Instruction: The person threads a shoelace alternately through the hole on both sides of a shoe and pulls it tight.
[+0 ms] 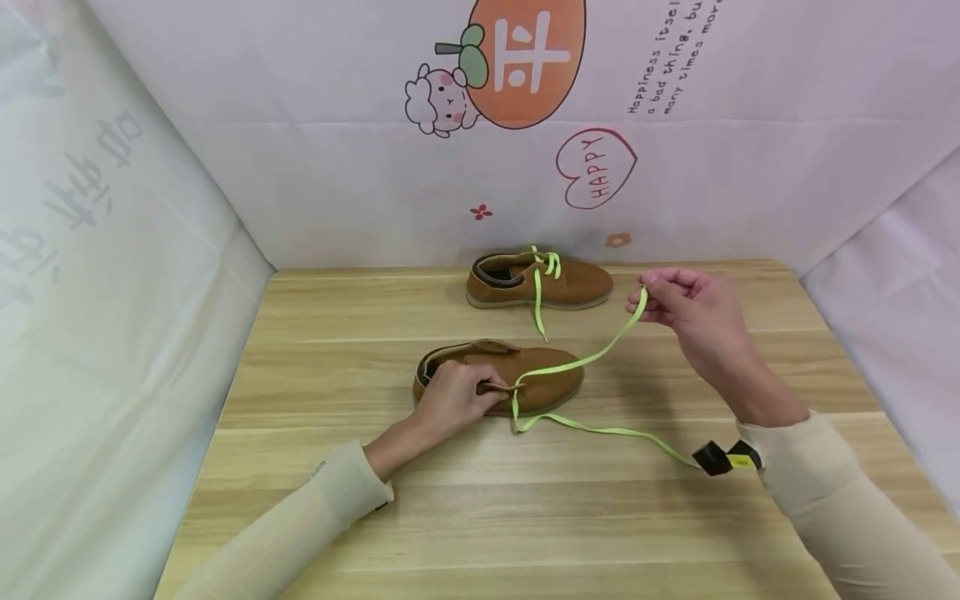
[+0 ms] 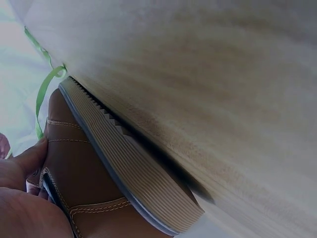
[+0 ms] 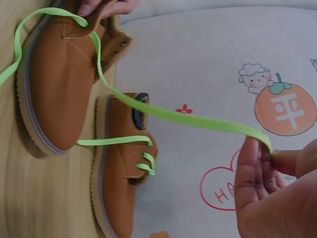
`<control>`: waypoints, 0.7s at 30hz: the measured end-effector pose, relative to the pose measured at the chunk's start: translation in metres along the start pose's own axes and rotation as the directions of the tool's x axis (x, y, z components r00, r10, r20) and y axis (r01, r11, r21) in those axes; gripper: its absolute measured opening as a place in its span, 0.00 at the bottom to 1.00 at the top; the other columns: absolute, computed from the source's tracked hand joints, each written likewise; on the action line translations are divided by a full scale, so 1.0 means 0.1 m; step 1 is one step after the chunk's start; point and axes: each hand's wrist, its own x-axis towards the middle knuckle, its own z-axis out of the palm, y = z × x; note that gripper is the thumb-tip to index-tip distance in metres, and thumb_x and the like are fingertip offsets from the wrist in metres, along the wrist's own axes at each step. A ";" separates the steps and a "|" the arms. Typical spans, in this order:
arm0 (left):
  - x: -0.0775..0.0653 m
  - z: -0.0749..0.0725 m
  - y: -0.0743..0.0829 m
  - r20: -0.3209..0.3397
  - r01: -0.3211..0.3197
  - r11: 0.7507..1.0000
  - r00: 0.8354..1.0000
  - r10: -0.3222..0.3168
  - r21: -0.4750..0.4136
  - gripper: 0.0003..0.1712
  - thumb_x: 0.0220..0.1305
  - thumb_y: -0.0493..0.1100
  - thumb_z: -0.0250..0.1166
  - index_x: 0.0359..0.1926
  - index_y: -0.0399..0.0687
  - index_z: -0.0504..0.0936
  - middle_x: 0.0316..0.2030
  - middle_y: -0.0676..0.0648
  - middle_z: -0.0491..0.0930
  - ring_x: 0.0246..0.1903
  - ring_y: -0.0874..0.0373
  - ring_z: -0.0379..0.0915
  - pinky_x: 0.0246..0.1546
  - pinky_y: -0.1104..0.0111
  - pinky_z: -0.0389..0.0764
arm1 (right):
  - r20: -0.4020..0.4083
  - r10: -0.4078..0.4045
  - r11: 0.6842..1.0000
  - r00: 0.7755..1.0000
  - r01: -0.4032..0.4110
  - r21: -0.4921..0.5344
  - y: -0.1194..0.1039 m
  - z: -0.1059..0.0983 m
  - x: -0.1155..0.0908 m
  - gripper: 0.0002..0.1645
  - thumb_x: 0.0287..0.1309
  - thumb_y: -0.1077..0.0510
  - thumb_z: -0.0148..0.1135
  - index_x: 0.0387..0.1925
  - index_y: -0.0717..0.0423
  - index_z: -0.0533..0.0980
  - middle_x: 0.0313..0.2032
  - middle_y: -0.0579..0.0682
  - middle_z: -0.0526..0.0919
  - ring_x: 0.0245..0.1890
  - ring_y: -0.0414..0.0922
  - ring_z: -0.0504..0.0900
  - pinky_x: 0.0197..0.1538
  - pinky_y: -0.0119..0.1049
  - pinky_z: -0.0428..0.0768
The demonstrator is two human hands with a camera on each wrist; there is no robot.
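Right sleeve (image 1: 840,492), lower right of the head view, is closest to camera. Shoe being worked, the near shoe (image 1: 551,390), sits mid-frame on the table (image 1: 525,533), toe to the right.

Left hand (image 1: 453,398): pinching the near flap (image 3: 74,30). Right hand (image 1: 697,312): right of centre, raised, thumb and fingers pinching the green lace (image 3: 178,117); tip not visible.

Lace looks passed through an eyelet in the near flap, other length trailing to the lower right. Far flap (image 3: 110,59) folded open, its visible eyelets unlaced. Far shoe (image 1: 581,283), behind, already laced.

My read: early lacing, pulling slack through. Next move calls for evening both lengths, then crossing to the far flap; keep the flap pinched.
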 end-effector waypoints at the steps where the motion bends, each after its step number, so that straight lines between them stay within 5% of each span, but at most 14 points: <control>1: 0.00 0.00 0.00 0.002 0.002 1.000 1.000 -0.002 0.000 0.05 0.59 0.36 0.80 0.35 0.49 0.92 0.30 0.53 0.91 0.23 0.71 0.74 0.26 0.76 0.74 | 0.016 0.018 1.000 1.000 -0.018 -0.018 0.03 0.00 0.00 0.07 0.73 0.62 0.65 0.42 0.64 0.84 0.33 0.53 0.90 0.33 0.43 0.89 0.42 0.34 0.88; 11: 0.09 -0.05 0.01 0.031 0.043 0.998 0.999 -0.041 -0.042 0.03 0.64 0.43 0.78 0.36 0.51 0.93 0.31 0.55 0.90 0.23 0.71 0.70 0.27 0.75 0.73 | 0.110 0.152 0.957 0.982 -0.118 -0.264 0.31 0.08 0.00 0.11 0.74 0.66 0.61 0.51 0.73 0.77 0.38 0.49 0.91 0.40 0.40 0.91 0.50 0.39 0.88; 21: 0.26 -0.23 0.05 -0.109 -0.034 0.991 0.994 0.020 -0.130 0.05 0.66 0.33 0.74 0.43 0.40 0.91 0.39 0.46 0.92 0.36 0.60 0.88 0.38 0.71 0.86 | 0.148 0.224 0.904 0.963 -0.148 -0.402 0.55 0.17 0.03 0.17 0.72 0.67 0.64 0.54 0.79 0.79 0.41 0.58 0.92 0.38 0.41 0.91 0.47 0.39 0.89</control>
